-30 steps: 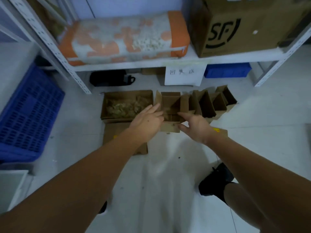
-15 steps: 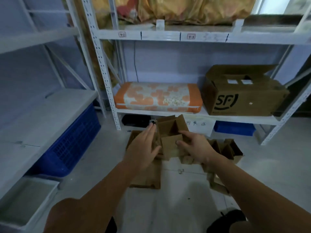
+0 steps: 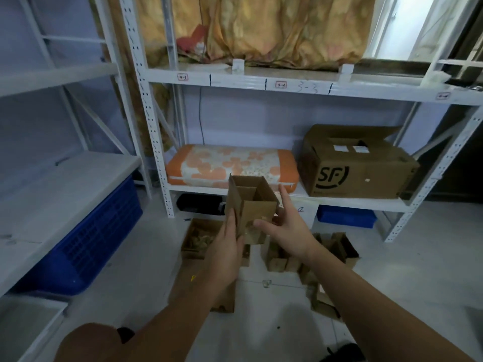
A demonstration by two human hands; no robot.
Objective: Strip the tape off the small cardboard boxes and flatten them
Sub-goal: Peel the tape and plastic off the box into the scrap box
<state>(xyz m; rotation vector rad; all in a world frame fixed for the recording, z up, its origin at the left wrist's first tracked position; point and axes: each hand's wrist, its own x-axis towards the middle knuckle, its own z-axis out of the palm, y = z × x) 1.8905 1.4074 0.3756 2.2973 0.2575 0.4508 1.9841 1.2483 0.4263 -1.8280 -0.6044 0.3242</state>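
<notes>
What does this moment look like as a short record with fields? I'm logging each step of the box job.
held item: small cardboard box, top flaps open, lifted in front of the shelf
left hand: grips the box's lower left side
right hand: holds the box's right side, thumb on the front
tape: cannot tell if any remains
on floor: more small boxes at right, a flat piece of cardboard under the left arm
shelf behind: orange cushion, big brown box
stage: box not yet flattened

Single head cam, looks fwd/down, close over hands, facing shelving.
</notes>
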